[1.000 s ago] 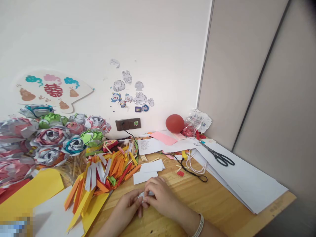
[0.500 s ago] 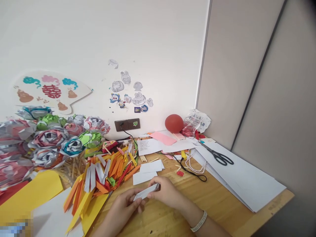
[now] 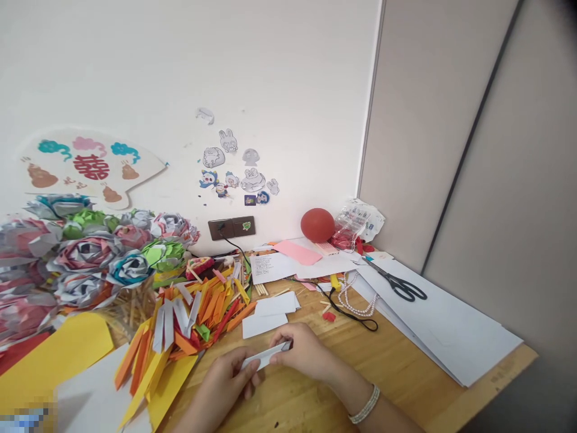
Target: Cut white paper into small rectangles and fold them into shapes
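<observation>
Both hands meet low in the middle of the wooden table (image 3: 387, 367). My left hand (image 3: 223, 385) pinches the near end of a narrow folded white paper strip (image 3: 265, 355). My right hand (image 3: 304, 355), with a beaded bracelet at the wrist, pinches the strip's far end. The strip hangs just above the tabletop, tilted up to the right. Small white paper slips (image 3: 265, 316) lie right behind the hands.
A heap of folded orange, yellow and white strips (image 3: 189, 319) lies to the left, with paper roses (image 3: 90, 258) and yellow sheets (image 3: 58, 352) beyond. Black scissors (image 3: 399, 285) rest on large white sheets (image 3: 446, 331) at right. A red ball (image 3: 317, 224), a bead string (image 3: 354, 297) and a black cord (image 3: 356, 319) sit farther back.
A second ago both hands were bunched over the paper on the table. They have since lifted it and drawn apart, so the strip now shows stretched between them.
</observation>
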